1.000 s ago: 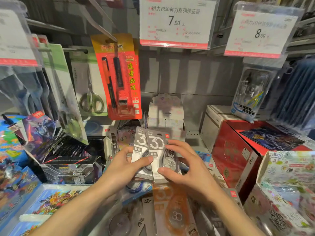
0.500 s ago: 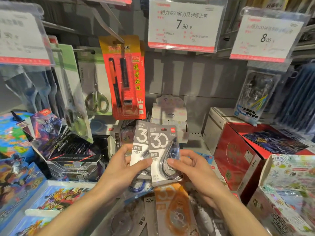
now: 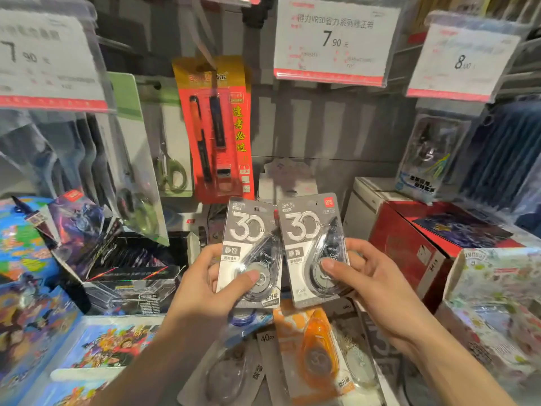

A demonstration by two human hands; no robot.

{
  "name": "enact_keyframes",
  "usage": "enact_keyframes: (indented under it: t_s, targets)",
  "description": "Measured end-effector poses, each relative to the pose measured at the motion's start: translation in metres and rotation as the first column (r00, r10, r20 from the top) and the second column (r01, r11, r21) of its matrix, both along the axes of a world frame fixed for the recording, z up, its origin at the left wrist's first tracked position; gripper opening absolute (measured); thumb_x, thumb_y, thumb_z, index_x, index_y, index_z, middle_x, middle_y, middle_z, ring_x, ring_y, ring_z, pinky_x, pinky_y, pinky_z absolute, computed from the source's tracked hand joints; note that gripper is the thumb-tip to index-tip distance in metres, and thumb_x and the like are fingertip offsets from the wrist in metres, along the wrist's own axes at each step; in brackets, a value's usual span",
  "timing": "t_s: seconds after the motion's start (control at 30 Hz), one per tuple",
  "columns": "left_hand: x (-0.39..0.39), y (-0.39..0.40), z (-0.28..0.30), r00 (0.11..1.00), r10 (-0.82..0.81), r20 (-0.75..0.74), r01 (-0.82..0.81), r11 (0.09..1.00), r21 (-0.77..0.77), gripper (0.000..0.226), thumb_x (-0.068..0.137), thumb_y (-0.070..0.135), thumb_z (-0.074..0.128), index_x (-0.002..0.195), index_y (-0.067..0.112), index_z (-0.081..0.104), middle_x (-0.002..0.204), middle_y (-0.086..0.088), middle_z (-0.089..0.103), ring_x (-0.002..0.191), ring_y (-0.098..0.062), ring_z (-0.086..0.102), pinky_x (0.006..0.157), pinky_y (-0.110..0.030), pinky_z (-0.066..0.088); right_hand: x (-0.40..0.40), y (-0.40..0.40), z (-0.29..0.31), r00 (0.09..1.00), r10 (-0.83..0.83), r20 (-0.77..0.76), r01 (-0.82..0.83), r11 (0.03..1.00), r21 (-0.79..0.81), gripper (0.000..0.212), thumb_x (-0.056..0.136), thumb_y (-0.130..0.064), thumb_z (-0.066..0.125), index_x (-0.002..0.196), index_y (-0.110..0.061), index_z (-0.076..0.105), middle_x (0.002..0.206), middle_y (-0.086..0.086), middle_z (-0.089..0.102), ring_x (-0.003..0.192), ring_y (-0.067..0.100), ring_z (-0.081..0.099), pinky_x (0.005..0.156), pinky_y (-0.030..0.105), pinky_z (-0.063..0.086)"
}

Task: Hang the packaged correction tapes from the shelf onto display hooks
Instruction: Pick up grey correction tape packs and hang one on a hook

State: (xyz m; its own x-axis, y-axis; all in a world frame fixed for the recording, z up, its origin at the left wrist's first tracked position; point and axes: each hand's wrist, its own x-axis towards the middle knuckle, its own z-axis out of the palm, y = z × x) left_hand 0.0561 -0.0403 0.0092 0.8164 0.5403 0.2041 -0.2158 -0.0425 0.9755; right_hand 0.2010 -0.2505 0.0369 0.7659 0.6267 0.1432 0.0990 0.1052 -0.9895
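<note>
Two grey packaged correction tapes marked "30" are held upright side by side above the shelf. My left hand (image 3: 205,285) grips the left pack (image 3: 248,230), thumb on its blister. My right hand (image 3: 369,285) grips the right pack (image 3: 307,230) the same way. Beneath them, more correction tape packs lie loose on the shelf, among them an orange one (image 3: 316,353) and a grey one (image 3: 231,373). A 7.90 price tag (image 3: 333,42) hangs above on a display hook whose rod is hidden.
A red pen pack (image 3: 216,130) and packaged scissors (image 3: 172,159) hang at the back left. A red box (image 3: 409,244) and a floral box (image 3: 494,306) stand on the right. Card boxes (image 3: 128,276) and colourful boxes fill the left. An 8.00 tag (image 3: 462,60) hangs top right.
Both packs have risen off the shelf pile and been pulled apart, from overlapping to side by side, one in each hand.
</note>
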Motion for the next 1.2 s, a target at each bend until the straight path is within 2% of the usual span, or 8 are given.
enact_keyframes:
  t_s: [0.1, 0.2, 0.33, 0.4, 0.53, 0.93, 1.07, 1.2]
  targets:
    - [0.004, -0.009, 0.011, 1.000, -0.013, 0.024, 0.013, 1.000, 0.004, 0.041, 0.075, 0.020, 0.083, 0.111, 0.019, 0.064, 0.085, -0.005, 0.081, 0.069, -0.011, 0.073, 0.064, -0.022, 0.056, -0.003, -0.019, 0.012, 0.998, -0.040, 0.049, 0.040, 0.999, -0.004, 0.057, 0.073, -0.035, 0.083, 0.123, -0.018, 0.061, 0.112, 0.006, 0.080, 0.099, 0.022, 0.078, 0.077, 0.025, 0.059]
    - [0.009, -0.028, 0.027, 0.999, -0.014, 0.039, 0.014, 1.000, -0.006, 0.046, 0.072, 0.026, 0.084, 0.113, 0.020, 0.063, 0.085, -0.006, 0.080, 0.065, -0.025, 0.066, 0.065, -0.035, 0.052, -0.003, -0.038, 0.026, 0.994, -0.073, 0.085, 0.072, 0.997, 0.019, 0.059, 0.070, -0.036, 0.084, 0.121, -0.017, 0.062, 0.108, 0.005, 0.081, 0.091, 0.016, 0.079, 0.067, 0.016, 0.057]
    - [0.017, -0.058, 0.050, 0.997, -0.014, 0.072, 0.007, 0.995, 0.097, 0.049, 0.071, 0.029, 0.077, 0.116, 0.019, 0.063, 0.099, 0.001, 0.082, 0.084, -0.016, 0.078, 0.068, -0.021, 0.060, 0.005, -0.068, 0.047, 0.986, -0.082, 0.143, 0.074, 0.995, 0.063, 0.062, 0.068, -0.038, 0.084, 0.121, -0.016, 0.061, 0.111, 0.004, 0.081, 0.096, 0.017, 0.078, 0.079, 0.027, 0.058]
    - [0.023, -0.079, 0.059, 0.996, 0.016, 0.091, -0.029, 0.988, 0.149, 0.049, 0.070, 0.031, 0.077, 0.116, 0.019, 0.064, 0.102, 0.001, 0.082, 0.091, -0.018, 0.078, 0.076, -0.027, 0.062, 0.012, -0.088, 0.055, 0.984, -0.063, 0.168, 0.052, 0.996, 0.074, 0.059, 0.074, -0.035, 0.087, 0.123, -0.016, 0.061, 0.113, 0.004, 0.080, 0.101, 0.020, 0.078, 0.082, 0.031, 0.060]
    - [0.038, -0.131, 0.070, 0.988, 0.078, 0.134, -0.103, 0.976, 0.190, 0.051, 0.068, 0.036, 0.077, 0.115, 0.020, 0.065, 0.101, -0.002, 0.081, 0.092, -0.027, 0.077, 0.084, -0.053, 0.060, 0.035, -0.138, 0.067, 0.976, -0.015, 0.219, -0.007, 0.995, 0.096, 0.046, 0.080, -0.034, 0.084, 0.120, -0.024, 0.064, 0.114, 0.003, 0.080, 0.101, 0.018, 0.077, 0.079, 0.017, 0.057]
    - [0.074, -0.241, 0.103, 0.967, 0.199, 0.156, -0.242, 0.906, 0.346, 0.028, 0.080, 0.031, 0.077, 0.105, 0.029, 0.067, 0.097, 0.008, 0.080, 0.082, -0.008, 0.076, 0.065, -0.014, 0.055, 0.103, -0.244, 0.084, 0.968, 0.078, 0.238, -0.093, 0.994, 0.052, 0.045, 0.065, -0.053, 0.090, 0.103, -0.041, 0.070, 0.111, 0.002, 0.080, 0.099, 0.020, 0.078, 0.081, 0.028, 0.059]
    - [0.076, -0.244, 0.123, 0.968, 0.196, 0.154, -0.245, 0.866, 0.436, 0.029, 0.084, 0.034, 0.081, 0.107, 0.042, 0.065, 0.106, 0.011, 0.079, 0.093, -0.009, 0.076, 0.079, -0.026, 0.056, 0.112, -0.251, 0.095, 0.961, 0.096, 0.258, -0.108, 0.994, 0.034, 0.051, 0.071, -0.040, 0.086, 0.115, -0.028, 0.064, 0.104, -0.001, 0.082, 0.091, 0.016, 0.079, 0.071, 0.014, 0.058]
    - [0.074, -0.239, 0.143, 0.960, 0.203, 0.193, -0.274, 0.824, 0.496, 0.031, 0.082, 0.037, 0.082, 0.106, 0.045, 0.065, 0.109, 0.014, 0.077, 0.094, -0.008, 0.074, 0.083, -0.035, 0.057, 0.113, -0.251, 0.106, 0.963, 0.073, 0.261, -0.084, 0.996, 0.034, 0.052, 0.073, -0.034, 0.080, 0.120, -0.022, 0.061, 0.102, 0.000, 0.082, 0.089, 0.017, 0.079, 0.068, 0.014, 0.058]
